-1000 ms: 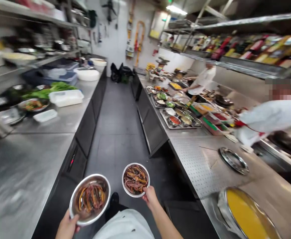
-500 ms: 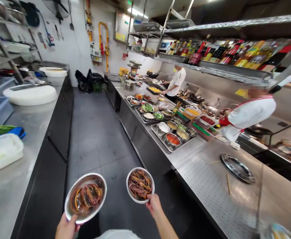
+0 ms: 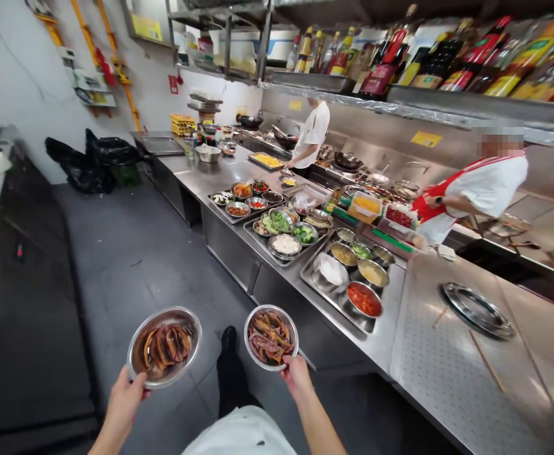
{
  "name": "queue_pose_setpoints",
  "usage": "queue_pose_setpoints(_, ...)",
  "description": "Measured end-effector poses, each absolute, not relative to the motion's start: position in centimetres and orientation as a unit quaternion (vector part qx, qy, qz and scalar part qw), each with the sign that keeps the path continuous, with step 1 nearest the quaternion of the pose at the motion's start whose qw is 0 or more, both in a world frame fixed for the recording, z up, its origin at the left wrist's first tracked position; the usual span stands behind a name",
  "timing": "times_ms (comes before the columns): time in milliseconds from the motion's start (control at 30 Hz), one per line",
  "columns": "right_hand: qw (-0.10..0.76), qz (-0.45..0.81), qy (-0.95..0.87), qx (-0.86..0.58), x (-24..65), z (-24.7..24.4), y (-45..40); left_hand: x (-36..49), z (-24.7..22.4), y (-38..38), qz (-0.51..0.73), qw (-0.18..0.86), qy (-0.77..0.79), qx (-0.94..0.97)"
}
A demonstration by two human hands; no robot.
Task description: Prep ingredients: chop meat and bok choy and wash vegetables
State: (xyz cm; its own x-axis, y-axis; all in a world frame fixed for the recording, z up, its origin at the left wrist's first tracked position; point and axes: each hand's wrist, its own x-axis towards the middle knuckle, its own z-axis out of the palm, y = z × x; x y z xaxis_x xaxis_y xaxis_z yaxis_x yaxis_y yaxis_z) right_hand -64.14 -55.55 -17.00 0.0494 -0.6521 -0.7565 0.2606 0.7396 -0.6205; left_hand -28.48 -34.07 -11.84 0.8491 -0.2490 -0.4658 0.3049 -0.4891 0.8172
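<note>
My left hand [image 3: 127, 398] grips the near rim of a steel bowl [image 3: 139, 366], thumb on top. Dark brown and orange strips of sliced food [image 3: 167, 346] lie inside it. A second, smaller-looking steel bowl [image 3: 294, 328] hangs from my right hand [image 3: 296, 374], which pinches its lower right rim. Similar glossy brown slices [image 3: 270, 337] fill that one. Both bowls are held out level over the floor, apart from each other and from the counter.
A long steel counter [image 3: 286, 278] runs along the right, bearing trays of ingredient bowls and an oval metal plate [image 3: 478, 309]. Two co-workers stand beyond it, one in white [image 3: 312, 136], one with a red apron [image 3: 440, 196]. Black bags [image 3: 110, 151] lie at the far wall.
My view has swung right and moved forward along the aisle, so the counter and its trays look nearer. Both hands still hold their bowls. My shoe and leg have come into view.
</note>
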Motion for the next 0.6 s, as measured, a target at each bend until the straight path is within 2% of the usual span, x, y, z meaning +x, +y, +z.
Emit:
queue_pose_setpoints(133,0.723,-0.318,0.585,-0.183,-55.0,-16.4,-66.3,-23.9,-12.9,-44.0,-0.282,0.547,0.072,0.785)
queue_pose_setpoints(367,0.752,-0.337,0.542,-0.168,-38.3,-13.2,-89.6,-15.4,-10.2,-60.4,-0.27,0.569,0.124,0.766)
queue_pose_setpoints(600,0.706,-0.423,0.547,-0.151,-24.1,-14.8,-113.2,-2.7,-12.5,-76.6,-0.286,0.568,0.087,0.767)
